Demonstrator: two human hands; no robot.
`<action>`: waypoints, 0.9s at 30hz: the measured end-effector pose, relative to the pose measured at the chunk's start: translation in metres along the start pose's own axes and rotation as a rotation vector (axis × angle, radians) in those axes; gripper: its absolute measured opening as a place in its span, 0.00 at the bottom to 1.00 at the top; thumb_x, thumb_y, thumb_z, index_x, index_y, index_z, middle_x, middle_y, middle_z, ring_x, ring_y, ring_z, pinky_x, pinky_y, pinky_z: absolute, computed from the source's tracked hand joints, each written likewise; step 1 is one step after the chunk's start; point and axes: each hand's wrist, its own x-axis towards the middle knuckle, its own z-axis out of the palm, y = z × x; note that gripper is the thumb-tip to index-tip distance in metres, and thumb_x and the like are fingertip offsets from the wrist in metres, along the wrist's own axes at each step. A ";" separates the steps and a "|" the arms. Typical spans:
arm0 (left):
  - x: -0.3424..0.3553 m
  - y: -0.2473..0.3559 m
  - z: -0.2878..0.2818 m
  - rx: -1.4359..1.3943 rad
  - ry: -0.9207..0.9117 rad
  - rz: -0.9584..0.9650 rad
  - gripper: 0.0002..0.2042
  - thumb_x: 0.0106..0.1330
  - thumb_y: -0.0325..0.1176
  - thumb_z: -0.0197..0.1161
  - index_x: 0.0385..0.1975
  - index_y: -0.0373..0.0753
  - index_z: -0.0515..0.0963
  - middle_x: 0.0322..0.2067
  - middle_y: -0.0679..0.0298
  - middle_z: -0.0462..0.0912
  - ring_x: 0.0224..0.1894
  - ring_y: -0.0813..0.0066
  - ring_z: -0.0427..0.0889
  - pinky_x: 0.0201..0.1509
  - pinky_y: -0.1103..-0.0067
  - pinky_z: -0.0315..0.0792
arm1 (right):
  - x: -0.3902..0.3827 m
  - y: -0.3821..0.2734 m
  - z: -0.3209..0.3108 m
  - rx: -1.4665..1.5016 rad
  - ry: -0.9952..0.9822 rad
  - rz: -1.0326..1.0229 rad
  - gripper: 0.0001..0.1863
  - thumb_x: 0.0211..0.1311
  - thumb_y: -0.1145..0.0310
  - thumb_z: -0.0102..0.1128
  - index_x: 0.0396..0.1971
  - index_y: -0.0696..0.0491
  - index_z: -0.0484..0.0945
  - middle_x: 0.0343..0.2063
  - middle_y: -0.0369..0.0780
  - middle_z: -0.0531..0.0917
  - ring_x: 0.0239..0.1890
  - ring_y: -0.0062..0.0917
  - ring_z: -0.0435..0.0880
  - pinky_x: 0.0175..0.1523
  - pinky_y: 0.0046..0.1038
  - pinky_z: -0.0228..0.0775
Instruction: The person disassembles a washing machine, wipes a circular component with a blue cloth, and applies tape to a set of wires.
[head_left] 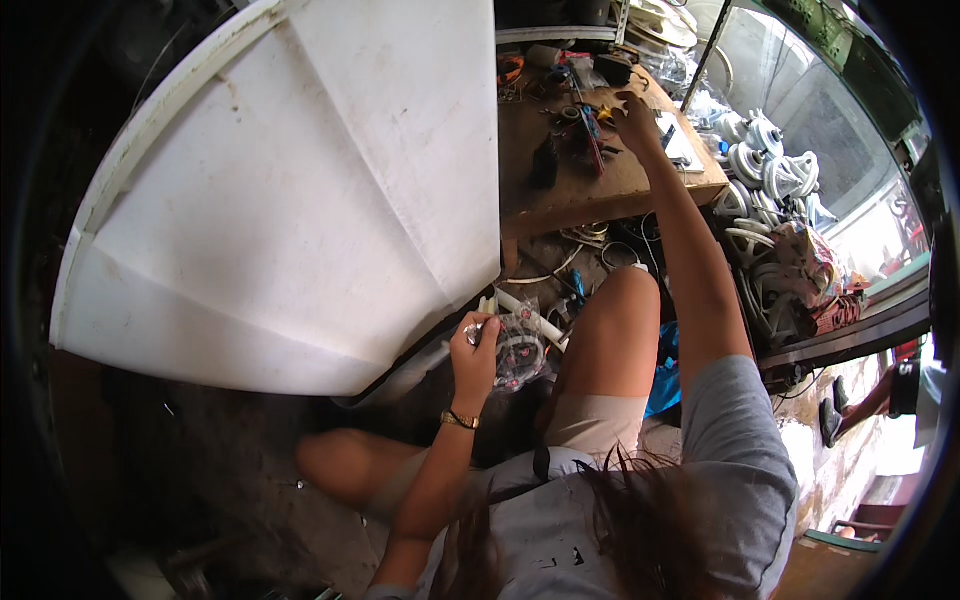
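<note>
Both out: left hand [474, 360] closed round a small shiny piece [475, 334], right hand [637, 124] over counter [640, 182], grip unclear.

Shiny item [475, 334] in left hand [473, 362], indistinct

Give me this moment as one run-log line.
left hand: curled around small shiny item | right hand: open, over cluttered wooden table | nearby: large white panel

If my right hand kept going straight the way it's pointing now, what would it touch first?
Your right hand would likely meet the dark object ahead on the wooden table, though depth is unclear and it might pass above.
</note>
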 end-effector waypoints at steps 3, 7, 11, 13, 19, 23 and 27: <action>0.003 -0.011 -0.002 0.036 0.046 0.012 0.09 0.68 0.32 0.56 0.29 0.33 0.74 0.24 0.70 0.76 0.29 0.86 0.71 0.35 0.84 0.66 | -0.093 -0.035 -0.002 0.128 -0.299 -0.147 0.18 0.61 0.57 0.56 0.41 0.57 0.78 0.31 0.51 0.82 0.36 0.43 0.83 0.40 0.39 0.71; 0.005 -0.008 0.001 -0.049 -0.025 -0.042 0.10 0.69 0.35 0.55 0.29 0.35 0.73 0.25 0.73 0.73 0.29 0.88 0.68 0.35 0.85 0.65 | -0.234 -0.097 -0.040 0.546 -0.804 -0.228 0.18 0.64 0.55 0.57 0.34 0.58 0.80 0.27 0.45 0.83 0.30 0.33 0.82 0.40 0.32 0.72; 0.004 -0.022 -0.004 -0.199 -0.037 -0.203 0.09 0.69 0.35 0.55 0.29 0.37 0.73 0.25 0.73 0.72 0.30 0.88 0.68 0.36 0.86 0.64 | -0.292 -0.118 -0.037 0.775 -0.739 0.071 0.05 0.56 0.73 0.63 0.28 0.59 0.79 0.26 0.40 0.82 0.30 0.23 0.78 0.39 0.26 0.69; 0.001 -0.032 -0.005 -0.354 0.027 -0.301 0.09 0.70 0.35 0.55 0.29 0.38 0.74 0.26 0.73 0.73 0.30 0.87 0.68 0.36 0.86 0.64 | -0.313 -0.135 -0.036 0.698 -0.490 0.009 0.04 0.57 0.74 0.62 0.28 0.58 0.78 0.25 0.39 0.81 0.29 0.19 0.76 0.39 0.23 0.68; 0.002 -0.065 0.002 -0.379 0.098 -0.343 0.08 0.69 0.36 0.56 0.32 0.38 0.76 0.28 0.72 0.76 0.31 0.86 0.72 0.37 0.85 0.67 | -0.365 -0.146 -0.029 1.008 -0.259 0.407 0.07 0.62 0.74 0.58 0.26 0.61 0.76 0.30 0.37 0.81 0.34 0.18 0.75 0.43 0.19 0.66; 0.001 -0.097 -0.026 -0.350 0.291 -0.508 0.10 0.68 0.37 0.56 0.37 0.37 0.76 0.31 0.69 0.78 0.33 0.83 0.73 0.39 0.83 0.67 | -0.353 -0.162 -0.058 1.228 -0.042 0.115 0.08 0.67 0.68 0.54 0.30 0.56 0.74 0.33 0.41 0.81 0.39 0.24 0.78 0.45 0.22 0.68; -0.006 -0.113 -0.037 -0.353 0.240 -0.427 0.09 0.70 0.35 0.53 0.37 0.36 0.74 0.34 0.67 0.77 0.35 0.81 0.74 0.42 0.82 0.68 | -0.319 -0.171 -0.091 1.629 -0.288 0.626 0.11 0.69 0.61 0.50 0.31 0.52 0.68 0.24 0.37 0.78 0.23 0.18 0.75 0.31 0.20 0.70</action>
